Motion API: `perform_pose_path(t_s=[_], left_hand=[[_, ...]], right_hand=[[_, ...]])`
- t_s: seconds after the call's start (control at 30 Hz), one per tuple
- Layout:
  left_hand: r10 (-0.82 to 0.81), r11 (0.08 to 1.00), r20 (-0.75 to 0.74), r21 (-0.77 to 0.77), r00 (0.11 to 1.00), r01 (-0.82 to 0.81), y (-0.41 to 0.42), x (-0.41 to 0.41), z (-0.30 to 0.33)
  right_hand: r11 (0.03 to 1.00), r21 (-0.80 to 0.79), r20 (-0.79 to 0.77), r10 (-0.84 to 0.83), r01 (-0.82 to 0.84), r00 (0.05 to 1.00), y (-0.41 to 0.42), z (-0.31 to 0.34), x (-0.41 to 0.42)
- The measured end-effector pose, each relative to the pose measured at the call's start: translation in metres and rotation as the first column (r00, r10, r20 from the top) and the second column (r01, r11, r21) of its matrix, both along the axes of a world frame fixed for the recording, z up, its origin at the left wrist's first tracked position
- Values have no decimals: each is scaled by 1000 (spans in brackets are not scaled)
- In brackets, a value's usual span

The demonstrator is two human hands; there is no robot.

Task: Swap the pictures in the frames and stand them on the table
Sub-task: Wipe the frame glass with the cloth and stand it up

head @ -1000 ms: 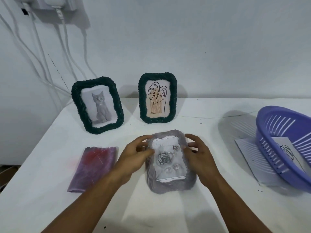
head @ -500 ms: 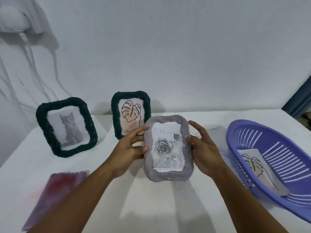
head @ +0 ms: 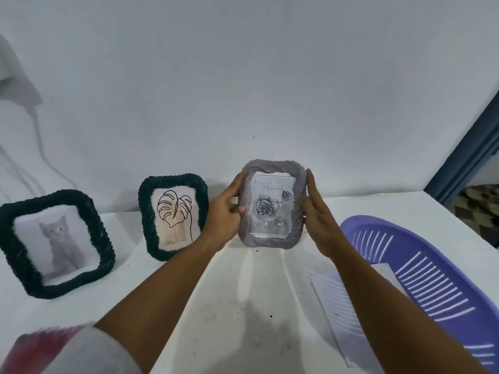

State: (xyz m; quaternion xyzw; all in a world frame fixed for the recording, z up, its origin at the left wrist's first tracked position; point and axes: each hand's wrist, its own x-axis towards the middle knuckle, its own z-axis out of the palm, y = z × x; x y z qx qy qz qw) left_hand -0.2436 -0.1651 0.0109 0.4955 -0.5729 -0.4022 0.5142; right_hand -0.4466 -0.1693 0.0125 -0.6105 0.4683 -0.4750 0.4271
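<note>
Upright, grey frame [head: 272, 168] faces camera, long axis vertical; left hand [head: 225, 211] and right hand [head: 318, 211] fingers grip sides.

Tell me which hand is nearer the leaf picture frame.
Left. The left hand grips the grey frame just right of the leaf frame; the right hand holds its far side.

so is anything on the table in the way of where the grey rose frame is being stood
Nothing visible. The grey rose frame, held by the left hand and right hand, is upright over bare table. The leaf frame stands clear to its left, the purple basket to its right.
</note>
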Motion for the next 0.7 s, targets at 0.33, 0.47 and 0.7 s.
perform_pose_path(t_s=[0.33, 0.47, 0.7], left_hand=[[26, 999, 92, -25, 995, -24, -36, -12, -29], [14, 1000, 116, -9, 993, -13, -39, -11, -39], [20, 1000, 222, 3, 975, -21, -33, -9, -46]], right_hand=[[995, -104, -572, -69, 11, 817, -16, -8, -3], [991, -128, -568, -100, 33, 817, -19, -14, -2], [992, -105, -541, -116, 69, 833, -14, -24, -3]])
